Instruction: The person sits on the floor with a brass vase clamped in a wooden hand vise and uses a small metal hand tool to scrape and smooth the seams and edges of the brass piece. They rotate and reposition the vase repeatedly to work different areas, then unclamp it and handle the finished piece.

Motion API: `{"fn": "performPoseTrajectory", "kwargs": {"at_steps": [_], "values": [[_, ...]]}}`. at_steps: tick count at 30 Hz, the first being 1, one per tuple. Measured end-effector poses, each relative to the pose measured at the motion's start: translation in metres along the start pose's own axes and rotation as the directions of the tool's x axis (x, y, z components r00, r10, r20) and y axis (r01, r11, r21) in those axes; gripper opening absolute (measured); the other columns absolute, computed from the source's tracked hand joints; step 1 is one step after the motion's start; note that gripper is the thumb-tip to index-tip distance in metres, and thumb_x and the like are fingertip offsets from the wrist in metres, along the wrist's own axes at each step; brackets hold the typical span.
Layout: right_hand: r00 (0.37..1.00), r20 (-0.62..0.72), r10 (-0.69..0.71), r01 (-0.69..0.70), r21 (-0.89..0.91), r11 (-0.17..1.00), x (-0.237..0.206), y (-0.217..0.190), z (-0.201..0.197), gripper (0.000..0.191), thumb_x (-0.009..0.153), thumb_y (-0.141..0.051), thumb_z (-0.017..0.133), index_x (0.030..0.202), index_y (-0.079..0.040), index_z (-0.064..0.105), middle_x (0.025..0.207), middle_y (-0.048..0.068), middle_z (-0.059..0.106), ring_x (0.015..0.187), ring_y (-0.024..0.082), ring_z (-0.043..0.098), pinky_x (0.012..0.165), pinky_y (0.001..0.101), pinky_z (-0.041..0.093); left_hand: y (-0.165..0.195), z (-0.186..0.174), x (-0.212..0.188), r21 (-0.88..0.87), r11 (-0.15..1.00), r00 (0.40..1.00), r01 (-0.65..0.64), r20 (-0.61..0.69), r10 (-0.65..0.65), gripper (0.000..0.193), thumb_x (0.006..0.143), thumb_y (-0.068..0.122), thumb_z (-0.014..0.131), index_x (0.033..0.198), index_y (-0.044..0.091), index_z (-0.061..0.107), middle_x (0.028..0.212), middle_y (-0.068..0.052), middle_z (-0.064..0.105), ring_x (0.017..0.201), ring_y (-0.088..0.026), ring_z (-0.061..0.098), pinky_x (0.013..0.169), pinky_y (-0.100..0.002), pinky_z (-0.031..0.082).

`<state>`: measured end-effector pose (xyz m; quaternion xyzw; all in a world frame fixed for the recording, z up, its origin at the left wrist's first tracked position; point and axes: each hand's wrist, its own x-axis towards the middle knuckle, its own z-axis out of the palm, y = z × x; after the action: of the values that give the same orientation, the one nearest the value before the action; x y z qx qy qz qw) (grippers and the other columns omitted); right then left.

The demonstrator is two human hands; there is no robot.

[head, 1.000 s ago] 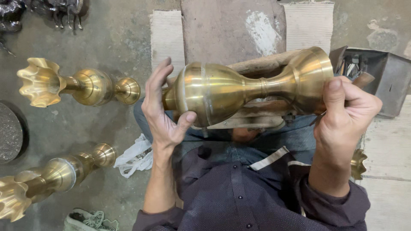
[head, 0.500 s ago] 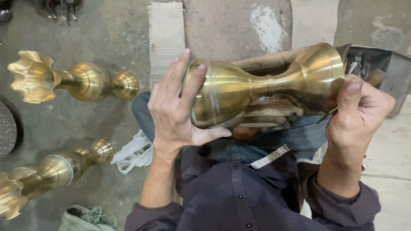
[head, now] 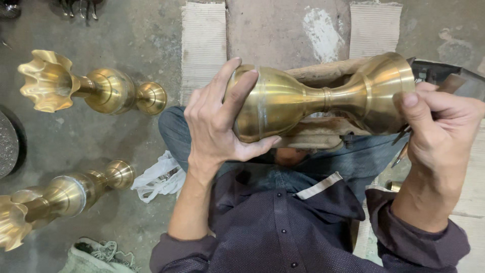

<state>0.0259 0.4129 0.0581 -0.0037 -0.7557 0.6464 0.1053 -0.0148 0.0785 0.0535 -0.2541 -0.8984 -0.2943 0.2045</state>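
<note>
On the concrete floor (head: 126, 45) at far left lie two finished-looking brass pieces: an upper stand (head: 91, 88) with a fluted mouth and a round knob, and a lower stand (head: 55, 202) of the same make. Both shine evenly, so I judge that part of the batch is already worked. Between them and the person's knee lies a crumpled white bag (head: 159, 177), and a grey rag (head: 96, 258) sits at the bottom edge.

The left hand (head: 217, 126) is clasped over the wide belly of a brass vase (head: 308, 101), fingers spread across the top, thumb underneath. The vase lies on its side across the lap, propped on a worn wooden block (head: 313, 134), above the jeans.

It has a bulbous body, a narrow ringed waist and a flared bell end. The colour is satin gold; a faint seam line rings the belly, and the surface looks duller than the pieces on the floor, so finishing seems unfinished here.

The right hand (head: 434, 131) grips the bell end, thumb pressed on the rim, and appears to pinch a thin dark tool (head: 401, 151) too. A metal tray (head: 444, 76) lies behind it.
</note>
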Motion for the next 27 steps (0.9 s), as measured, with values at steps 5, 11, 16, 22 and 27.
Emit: {"fn": "performPoseTrajectory", "kwargs": {"at_steps": [5,11,16,22,27], "values": [[1.0,-0.006,-0.014,0.014,0.013,1.0,-0.004,0.004,-0.003,0.025,0.108,-0.013,0.076,0.093,0.007,0.07,0.071,0.0,0.055,0.066,0.006,0.043,0.061,0.0211,0.031,-0.002,-0.004,0.002,-0.036,0.999,1.0,0.011,0.005,-0.011,0.094,0.067,0.066,0.087,0.141,0.015,0.058,0.145,-0.017,0.059,0.115,-0.032,0.07,0.09,-0.042,0.05],[0.999,-0.003,-0.049,0.049,0.03,0.998,-0.003,0.006,-0.005,0.024,0.106,-0.011,0.076,0.092,0.008,0.07,0.067,0.002,0.055,0.061,0.006,0.044,0.057,0.0213,0.031,0.0,-0.008,0.006,-0.075,0.996,0.999,0.039,0.018,-0.038,0.091,0.067,0.066,0.085,0.138,0.015,0.061,0.14,-0.014,0.063,0.108,-0.031,0.071,0.087,-0.04,0.051],[0.996,0.028,-0.081,0.081,-0.018,0.997,-0.001,-0.002,-0.004,0.021,0.106,-0.012,0.073,0.094,0.006,0.07,0.066,0.002,0.056,0.057,0.006,0.044,0.053,0.0209,0.031,-0.001,-0.007,0.009,-0.097,0.995,1.0,0.026,-0.002,-0.026,0.089,0.069,0.067,0.083,0.137,0.014,0.061,0.136,-0.014,0.065,0.105,-0.031,0.073,0.085,-0.042,0.05],[0.994,0.042,-0.102,0.105,-0.075,0.992,-0.003,-0.009,-0.003,0.019,0.107,-0.009,0.072,0.093,0.005,0.07,0.063,0.002,0.054,0.054,0.006,0.042,0.052,0.0209,0.029,-0.003,-0.008,0.009,-0.113,0.993,1.0,0.023,0.02,-0.021,0.088,0.07,0.068,0.083,0.138,0.015,0.061,0.135,-0.012,0.066,0.104,-0.029,0.073,0.084,-0.041,0.05],[0.992,0.043,-0.116,0.119,-0.084,0.989,-0.005,-0.004,-0.008,0.023,0.106,-0.008,0.073,0.087,0.005,0.07,0.061,0.001,0.053,0.053,0.005,0.042,0.05,0.02,0.029,-0.004,-0.009,0.008,-0.119,0.993,1.0,0.022,0.024,-0.019,0.089,0.07,0.067,0.084,0.138,0.016,0.06,0.136,-0.011,0.066,0.105,-0.029,0.073,0.084,-0.04,0.049]]}}
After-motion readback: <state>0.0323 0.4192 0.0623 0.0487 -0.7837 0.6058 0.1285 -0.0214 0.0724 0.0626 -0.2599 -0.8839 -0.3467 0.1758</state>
